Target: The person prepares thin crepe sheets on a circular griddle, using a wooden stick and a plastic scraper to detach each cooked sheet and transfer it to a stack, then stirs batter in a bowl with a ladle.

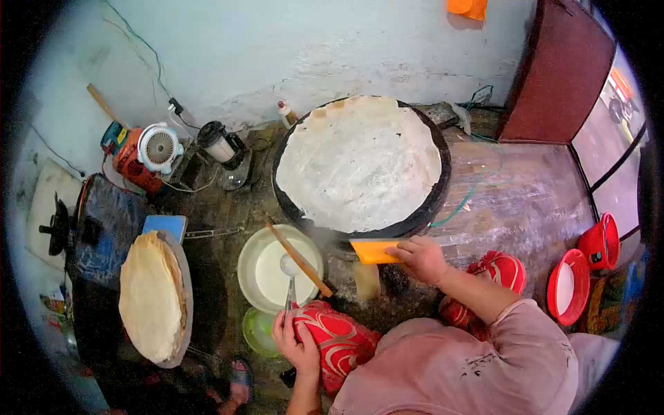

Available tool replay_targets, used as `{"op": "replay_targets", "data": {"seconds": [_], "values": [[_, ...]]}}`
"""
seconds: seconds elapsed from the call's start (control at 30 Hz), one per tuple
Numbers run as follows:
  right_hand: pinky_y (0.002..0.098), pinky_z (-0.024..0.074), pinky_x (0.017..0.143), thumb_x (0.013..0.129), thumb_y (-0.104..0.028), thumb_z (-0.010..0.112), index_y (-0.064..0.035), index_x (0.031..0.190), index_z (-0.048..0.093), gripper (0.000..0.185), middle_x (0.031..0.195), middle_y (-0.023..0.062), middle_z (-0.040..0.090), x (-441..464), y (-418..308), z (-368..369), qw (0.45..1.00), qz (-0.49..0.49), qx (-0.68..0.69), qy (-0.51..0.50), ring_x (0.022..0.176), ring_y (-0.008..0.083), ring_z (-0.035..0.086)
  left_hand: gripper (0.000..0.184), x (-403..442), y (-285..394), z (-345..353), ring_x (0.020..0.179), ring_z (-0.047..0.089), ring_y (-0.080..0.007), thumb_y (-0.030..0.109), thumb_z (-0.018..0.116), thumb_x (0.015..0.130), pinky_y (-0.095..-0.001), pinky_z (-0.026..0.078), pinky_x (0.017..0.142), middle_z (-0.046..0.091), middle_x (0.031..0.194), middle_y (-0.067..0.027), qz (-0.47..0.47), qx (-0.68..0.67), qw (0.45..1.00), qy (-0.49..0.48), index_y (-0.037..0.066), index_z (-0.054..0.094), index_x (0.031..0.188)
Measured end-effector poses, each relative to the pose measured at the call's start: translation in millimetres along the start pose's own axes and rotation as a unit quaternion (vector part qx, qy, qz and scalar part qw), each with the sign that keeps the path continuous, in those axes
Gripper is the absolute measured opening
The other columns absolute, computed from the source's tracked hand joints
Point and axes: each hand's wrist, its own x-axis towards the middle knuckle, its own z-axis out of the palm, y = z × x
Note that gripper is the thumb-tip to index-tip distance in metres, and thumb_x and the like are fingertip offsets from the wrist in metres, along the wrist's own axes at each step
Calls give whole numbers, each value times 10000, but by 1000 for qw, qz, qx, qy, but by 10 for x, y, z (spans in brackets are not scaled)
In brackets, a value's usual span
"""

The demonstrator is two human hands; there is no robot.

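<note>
My right hand grips an orange scraper at the near edge of a round black griddle. A large, thin, pale flatbread covers most of the griddle's top. Down by my red-patterned knee, my left hand is closed around the handle end of a metal ladle. The ladle's round head lies over a bowl of white batter. Across that bowl's rim rests a wooden stick.
Left of the bowl, a stack of flatbreads lies on a round board. A green bowl is beside my left hand. Red containers stand at right. A blower and a small bottle are along the wall. Someone's sandalled foot shows below.
</note>
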Motion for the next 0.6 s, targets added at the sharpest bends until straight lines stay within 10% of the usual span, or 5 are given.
{"op": "replay_targets", "data": {"seconds": [0.37, 0.6], "values": [[355, 453, 570, 722, -129, 523, -181, 1054, 573, 340, 779, 17, 554, 834, 291, 589, 997, -23, -65, -29, 692, 223, 552, 383, 819, 33, 282, 1104, 472, -315, 16, 591, 754, -382, 369, 937, 504, 1183, -163, 140, -4, 989, -54, -4, 535, 1132], [357, 447, 536, 639, -134, 619, -151, 1011, 601, 372, 740, 12, 562, 746, 378, 278, 998, 2, -59, -6, 622, 229, 530, 838, 1721, -7, 1412, 1252, 277, -346, 182, 739, 664, -467, 241, 1001, 317, 1362, -135, 209, 171, 935, -228, 65, 269, 1347]]}}
